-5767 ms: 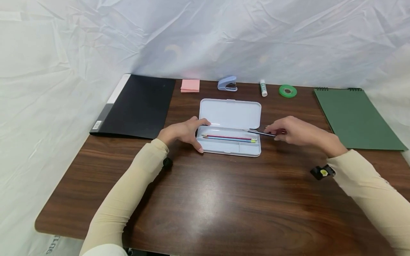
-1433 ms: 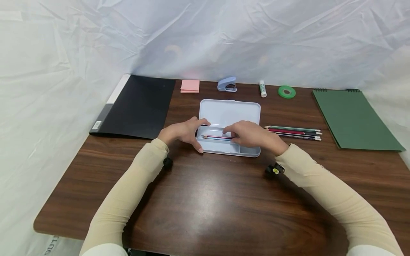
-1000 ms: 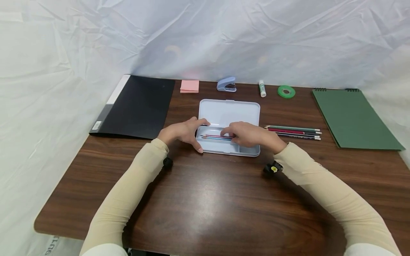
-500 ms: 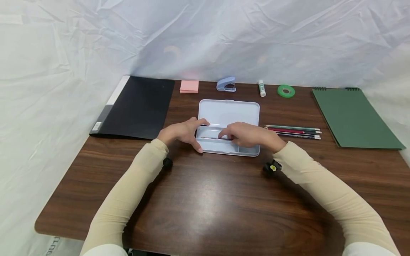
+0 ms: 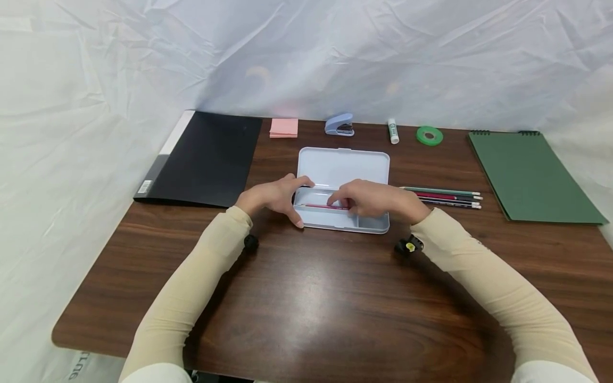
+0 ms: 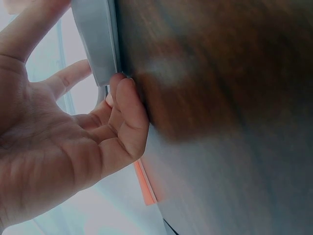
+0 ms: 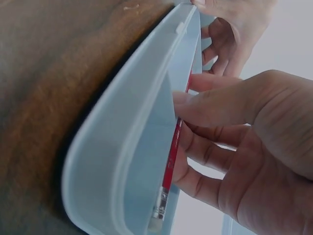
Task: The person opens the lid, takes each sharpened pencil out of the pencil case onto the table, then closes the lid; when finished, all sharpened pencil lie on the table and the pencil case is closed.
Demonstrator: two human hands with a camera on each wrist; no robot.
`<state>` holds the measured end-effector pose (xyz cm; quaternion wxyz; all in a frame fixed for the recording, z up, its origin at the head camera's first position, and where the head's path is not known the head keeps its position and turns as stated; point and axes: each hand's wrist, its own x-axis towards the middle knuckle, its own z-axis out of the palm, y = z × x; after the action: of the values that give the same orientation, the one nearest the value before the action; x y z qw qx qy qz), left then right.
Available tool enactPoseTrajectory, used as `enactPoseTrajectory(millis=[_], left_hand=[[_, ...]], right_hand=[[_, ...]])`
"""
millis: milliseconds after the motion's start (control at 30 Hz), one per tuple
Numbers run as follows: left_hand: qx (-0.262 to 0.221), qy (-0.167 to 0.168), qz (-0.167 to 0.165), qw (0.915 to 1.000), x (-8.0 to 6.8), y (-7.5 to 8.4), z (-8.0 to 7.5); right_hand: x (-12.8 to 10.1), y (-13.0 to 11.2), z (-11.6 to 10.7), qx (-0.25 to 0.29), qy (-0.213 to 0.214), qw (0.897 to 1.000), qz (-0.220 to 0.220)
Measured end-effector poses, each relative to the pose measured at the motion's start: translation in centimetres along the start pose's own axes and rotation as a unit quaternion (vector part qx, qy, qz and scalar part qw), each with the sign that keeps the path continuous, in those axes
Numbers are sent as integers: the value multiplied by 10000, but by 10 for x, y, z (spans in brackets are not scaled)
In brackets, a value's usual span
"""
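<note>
An open pale blue pencil case (image 5: 342,169) lies in the middle of the brown table (image 5: 306,298). My left hand (image 5: 293,204) grips its left end, index finger on the far edge and thumb at the near corner (image 6: 100,58). My right hand (image 5: 338,202) reaches into the tray and pinches a red pencil (image 5: 317,206) that lies lengthwise in it. In the right wrist view the red pencil (image 7: 172,156) runs between thumb and fingers of the right hand (image 7: 188,127), its eraser end near the case wall (image 7: 117,166).
Several pencils (image 5: 447,196) lie side by side right of the case. A black folder (image 5: 206,157) is at the left and a green spiral notebook (image 5: 531,175) at the right. Pink sticky notes (image 5: 283,127), a stapler (image 5: 339,125), a glue stick (image 5: 393,131) and green tape (image 5: 429,135) line the back.
My right hand left a dark pencil among those right of the case, then moved into the tray and closed on the red pencil. The blue pencil no longer shows. My left hand stayed put.
</note>
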<state>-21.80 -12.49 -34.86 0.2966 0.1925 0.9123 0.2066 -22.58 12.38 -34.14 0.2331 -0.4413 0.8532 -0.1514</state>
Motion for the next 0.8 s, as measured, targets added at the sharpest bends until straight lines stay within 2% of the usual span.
enactPoseTrajectory(millis=[267, 567, 800], left_hand=[[42, 0, 22, 10000, 0, 1, -2], [70, -29, -30, 10000, 0, 2, -2], [118, -12, 6, 9999, 1, 1, -1]], right_hand=[[1, 4, -3, 88, -230, 9997, -85], [0, 3, -5, 302, -262, 9991, -103], [0, 3, -6, 272, -128, 9993, -219]])
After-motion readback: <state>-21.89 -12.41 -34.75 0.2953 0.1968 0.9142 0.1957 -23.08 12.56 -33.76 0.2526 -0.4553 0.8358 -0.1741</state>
